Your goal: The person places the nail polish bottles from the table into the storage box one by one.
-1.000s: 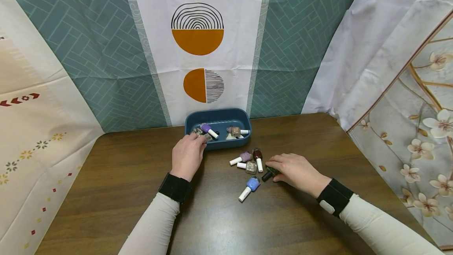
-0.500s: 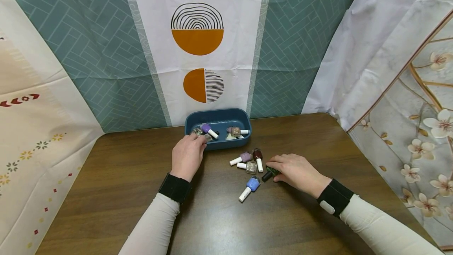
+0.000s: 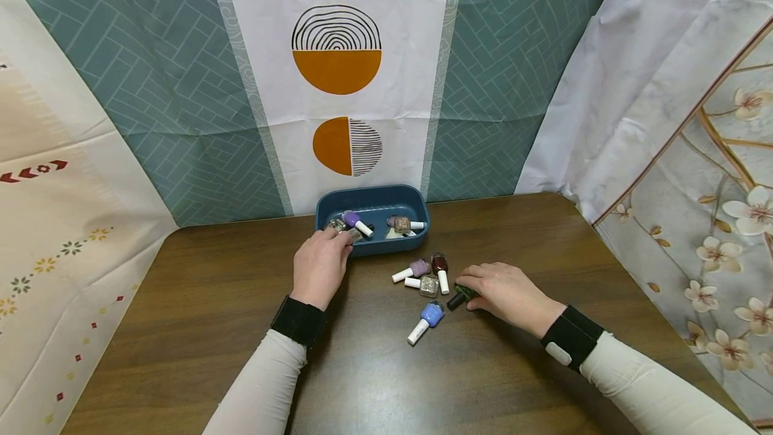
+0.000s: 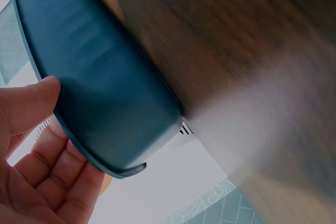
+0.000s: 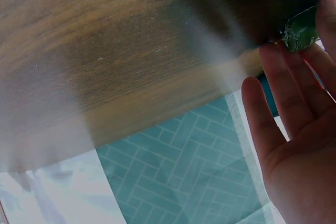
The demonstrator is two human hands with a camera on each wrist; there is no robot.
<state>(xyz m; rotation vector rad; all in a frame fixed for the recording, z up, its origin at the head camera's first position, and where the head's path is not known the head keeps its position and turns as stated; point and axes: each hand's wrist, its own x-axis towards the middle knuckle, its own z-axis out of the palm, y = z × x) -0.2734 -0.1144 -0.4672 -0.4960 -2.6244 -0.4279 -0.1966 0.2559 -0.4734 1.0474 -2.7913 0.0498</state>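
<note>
My left hand point(image 3: 319, 267) grips the front left rim of a blue plastic bin point(image 3: 374, 247). In the left wrist view its thumb point(image 4: 31, 100) lies at the rim and the fingers reach over the edge. Inside the bin are several nail polish bottles, among them a purple one point(image 3: 352, 219) and a brown glitter one point(image 3: 401, 224). My right hand point(image 3: 504, 293) pinches a dark green nail polish bottle point(image 5: 303, 31) with a black cap, lying at the table. Left of it lie a dark red bottle point(image 3: 439, 264), a mauve one point(image 3: 419, 267), a silver glitter one point(image 3: 429, 286) and a blue one point(image 3: 431, 313).
The brown wooden table point(image 3: 199, 327) reaches back to a hanging patterned cloth point(image 3: 483, 119). The bin stands at the table's back edge, close to this cloth. A floral cloth point(image 3: 718, 287) borders the right side and a cream cloth point(image 3: 78, 254) the left.
</note>
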